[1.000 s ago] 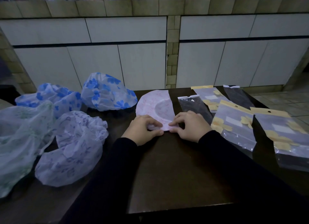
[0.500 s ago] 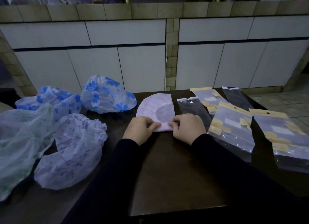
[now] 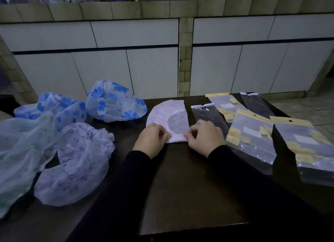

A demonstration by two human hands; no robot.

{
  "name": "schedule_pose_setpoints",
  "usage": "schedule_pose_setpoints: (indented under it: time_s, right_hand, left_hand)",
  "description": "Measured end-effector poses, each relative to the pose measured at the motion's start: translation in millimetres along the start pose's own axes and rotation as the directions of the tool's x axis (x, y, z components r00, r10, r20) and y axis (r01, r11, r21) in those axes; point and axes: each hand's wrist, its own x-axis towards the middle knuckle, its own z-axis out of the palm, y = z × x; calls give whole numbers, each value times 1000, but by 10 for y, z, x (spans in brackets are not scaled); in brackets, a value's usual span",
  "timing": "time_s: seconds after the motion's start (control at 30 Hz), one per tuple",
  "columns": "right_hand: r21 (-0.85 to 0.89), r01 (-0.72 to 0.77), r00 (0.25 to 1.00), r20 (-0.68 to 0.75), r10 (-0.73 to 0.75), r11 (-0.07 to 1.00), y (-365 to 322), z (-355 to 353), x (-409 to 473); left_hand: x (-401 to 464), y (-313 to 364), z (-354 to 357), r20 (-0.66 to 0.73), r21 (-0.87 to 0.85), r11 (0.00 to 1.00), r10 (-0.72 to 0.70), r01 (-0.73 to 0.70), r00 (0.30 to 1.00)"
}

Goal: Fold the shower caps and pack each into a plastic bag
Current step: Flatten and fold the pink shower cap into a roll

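Note:
A pink shower cap [image 3: 167,113] lies flat and folded on the dark table [image 3: 180,184], straight ahead of me. My left hand [image 3: 151,139] pinches its near left corner and my right hand [image 3: 205,137] pinches its near right corner. Right of the cap lie several clear plastic bags: one with a white top [image 3: 207,115], one with a yellow header [image 3: 253,133] and another at the far right [image 3: 307,142]. Loose caps are heaped on the left: a blue-flowered one [image 3: 115,101], a purple-patterned one [image 3: 75,162] and a green one [image 3: 16,151].
A second blue-flowered cap [image 3: 54,106] sits at the far left. Two more bags [image 3: 226,102] [image 3: 256,104] lie at the table's far right edge. White cabinet doors [image 3: 150,68] under a tiled counter stand just behind the table. Tiled floor [image 3: 307,108] shows to the right.
Both hands have shifted slightly along the cap's near edge, still pinching it. The view moved a little; the cap stays flat in the same spot.

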Motion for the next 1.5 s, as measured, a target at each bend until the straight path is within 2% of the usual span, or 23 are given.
schedule_pose_setpoints:
  time_s: [0.1,0.2,0.33,0.53,0.7,0.8,0.93,1.17,1.4,1.5]
  right_hand:
    - [41,12,1000,0,-12,999,14,3,-15]
    - [91,66,996,-60,-61,994,-6,-4,-28]
    - [10,130,991,-40,-129,992,2,-46,-14]
    - [-100,139,990,9,-139,985,-22,-78,-76]
    - [-76,146,989,28,-145,986,-21,-79,-106]
    - [-94,207,978,38,-204,974,9,-101,-94]
    - [-109,290,956,72,-283,951,72,-175,-75]
    - [-20,215,976,48,-214,976,52,-157,-28]
    - [118,130,988,64,-138,984,64,-95,-15]
    - [104,101,992,63,-108,990,62,-96,1]
  left_hand:
    - [-3,8,12,0,1,1000,9,-9,1000]
    - [-14,12,10,-9,-7,1000,17,-17,1000]
    - [-44,1,-27,-37,-35,999,25,-26,999]
    - [-60,-52,-59,-27,-18,999,37,-37,999]
    - [-58,-85,-56,-3,18,999,37,-37,999]
    - [-69,-120,-58,14,-18,998,60,-60,998]
    - [-96,-149,-95,3,28,993,110,-110,994]
    - [-119,-96,-130,-8,5,1000,30,-30,1000]
    - [-85,-73,-96,-23,115,993,-1,4,1000]
    - [-53,-72,-89,-18,132,991,-30,33,999]
